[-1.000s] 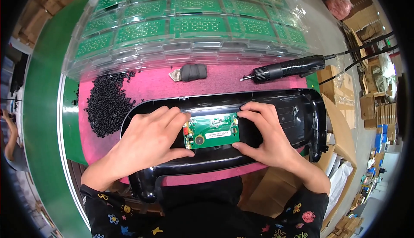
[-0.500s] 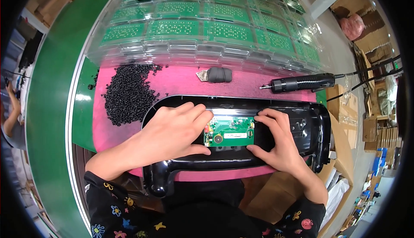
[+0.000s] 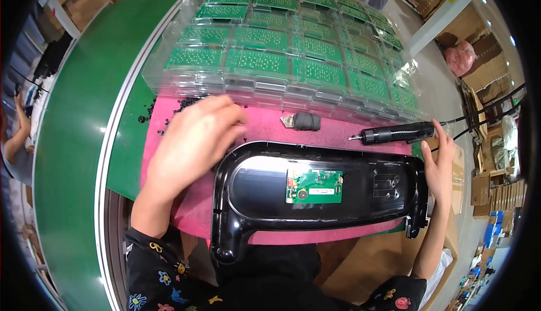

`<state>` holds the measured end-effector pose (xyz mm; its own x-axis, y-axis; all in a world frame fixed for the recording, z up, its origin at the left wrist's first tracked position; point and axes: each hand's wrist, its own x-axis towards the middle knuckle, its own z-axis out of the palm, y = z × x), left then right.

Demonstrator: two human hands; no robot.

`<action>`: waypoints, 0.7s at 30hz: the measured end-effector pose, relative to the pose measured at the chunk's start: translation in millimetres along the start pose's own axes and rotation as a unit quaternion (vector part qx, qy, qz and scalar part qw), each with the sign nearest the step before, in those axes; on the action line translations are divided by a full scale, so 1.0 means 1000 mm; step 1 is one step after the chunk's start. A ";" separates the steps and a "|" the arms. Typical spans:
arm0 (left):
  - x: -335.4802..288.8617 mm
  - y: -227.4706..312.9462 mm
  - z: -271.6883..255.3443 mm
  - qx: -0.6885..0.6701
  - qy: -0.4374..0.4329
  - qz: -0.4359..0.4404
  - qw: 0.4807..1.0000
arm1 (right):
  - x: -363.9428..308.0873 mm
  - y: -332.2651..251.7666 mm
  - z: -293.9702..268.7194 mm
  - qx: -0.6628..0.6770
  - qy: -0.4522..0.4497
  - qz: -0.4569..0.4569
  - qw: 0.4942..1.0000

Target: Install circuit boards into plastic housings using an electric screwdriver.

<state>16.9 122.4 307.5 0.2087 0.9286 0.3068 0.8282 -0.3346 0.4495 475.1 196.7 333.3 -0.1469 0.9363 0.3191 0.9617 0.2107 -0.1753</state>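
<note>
A green circuit board (image 3: 315, 190) lies inside a black plastic shell (image 3: 265, 198), with neither hand on it. My left hand (image 3: 191, 142) is over a pile of small black screws (image 3: 186, 103), covering most of it. Its fingers are loosely bent and slightly blurred, and I see nothing held in them. At the right, my right hand (image 3: 440, 167) reaches the rear end of a black electric screwdriver (image 3: 397, 134). Thumb and forefinger are apart on either side of that end; whether they touch it I cannot tell.
Stacked clear trays (image 3: 270, 83) of green boards stand behind the pink mat (image 3: 259, 120). A blade wrapped in dark tape (image 3: 306, 121) lies between trays and shell. The screwdriver's cable (image 3: 479, 115) runs off right. Cardboard boxes (image 3: 451, 170) are at the right.
Both hands have let go of the circuit board. My left hand has moved up-left to the screws, my right hand up-right to the screwdriver. The whole view has shifted somewhat.
</note>
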 end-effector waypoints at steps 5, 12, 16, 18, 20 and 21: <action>-0.013 -0.016 -0.009 0.080 -0.086 -0.068 0.991 | 0.023 0.032 0.022 0.222 -0.108 0.165 0.955; -0.011 -0.026 0.003 0.060 -0.103 -0.111 0.987 | 0.032 -0.020 0.056 0.459 0.220 0.071 0.858; -0.010 -0.030 0.009 0.056 -0.082 -0.112 0.989 | 0.034 -0.077 0.051 0.620 0.113 0.001 0.776; -0.010 -0.030 0.009 0.052 -0.073 -0.109 0.990 | 0.035 -0.078 0.055 0.738 -0.057 0.033 0.671; -0.009 -0.030 0.011 0.052 -0.061 -0.101 0.992 | 0.034 -0.083 0.066 0.776 -0.140 0.004 0.615; -0.009 -0.029 0.011 0.054 -0.048 -0.101 0.992 | 0.036 -0.081 0.069 0.757 -0.142 0.007 0.637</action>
<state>-3.2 126.1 282.1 0.0768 0.9879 0.1348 0.9083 -0.1251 0.3991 376.0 232.5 294.7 -0.3837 0.9089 0.1636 -0.3314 0.0298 -0.9430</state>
